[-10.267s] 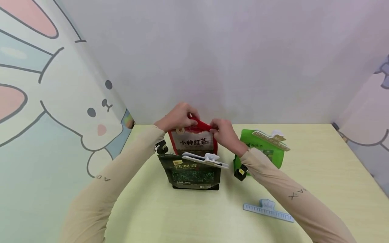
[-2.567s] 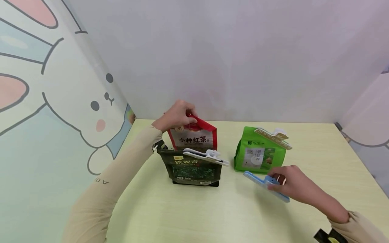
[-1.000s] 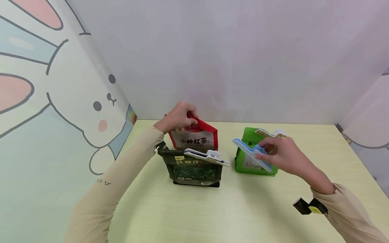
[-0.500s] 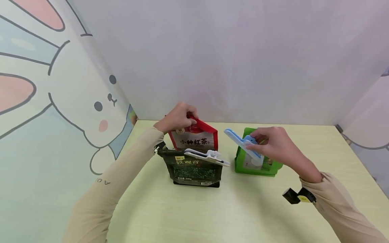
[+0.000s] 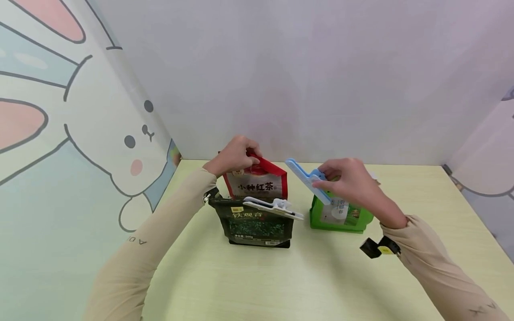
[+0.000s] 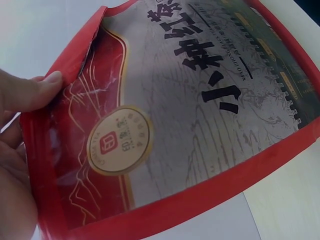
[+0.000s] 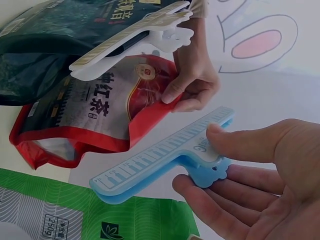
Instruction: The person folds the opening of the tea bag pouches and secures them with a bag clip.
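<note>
A person's left hand [image 5: 234,154] pinches the red foil tea pouch's [image 5: 257,183] top corner; at three o'clock, the raised right hand [image 5: 347,183] pinches a long blue plastic bag clip [image 5: 307,180].

Three tea bags [image 5: 255,180], clips [image 5: 307,181] (two visible).

Three bags stand on the table [image 5: 249,285] — one bag [image 5: 257,180] at the back left, a clipped bag [image 5: 253,225] directly before it, a third bag [image 5: 341,216] to their right. A loose clip [image 5: 307,180] hangs between the back bag and the third — above the table.
</note>
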{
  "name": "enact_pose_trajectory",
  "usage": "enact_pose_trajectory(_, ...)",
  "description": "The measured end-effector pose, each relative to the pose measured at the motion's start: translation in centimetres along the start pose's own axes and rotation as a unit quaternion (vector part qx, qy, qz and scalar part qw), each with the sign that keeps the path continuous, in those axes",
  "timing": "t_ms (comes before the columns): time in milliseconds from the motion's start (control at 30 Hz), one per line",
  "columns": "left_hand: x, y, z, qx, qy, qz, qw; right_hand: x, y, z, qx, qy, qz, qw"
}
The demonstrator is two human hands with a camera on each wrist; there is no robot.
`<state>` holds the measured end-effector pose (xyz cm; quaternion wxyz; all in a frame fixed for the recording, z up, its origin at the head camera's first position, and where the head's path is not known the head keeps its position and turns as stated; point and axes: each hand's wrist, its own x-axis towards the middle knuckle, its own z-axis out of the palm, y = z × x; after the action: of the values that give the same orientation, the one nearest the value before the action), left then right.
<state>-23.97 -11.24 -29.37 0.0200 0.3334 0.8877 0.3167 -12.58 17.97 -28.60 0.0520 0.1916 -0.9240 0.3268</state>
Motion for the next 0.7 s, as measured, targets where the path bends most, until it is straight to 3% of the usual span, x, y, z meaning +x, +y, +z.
enact_pose_trajectory(700,-0.3,0.0,-0.3,0.011,0.005,-0.010,0.9999,3.0,-1.4,1.2,0.008,0.012,-0.023,0.9996)
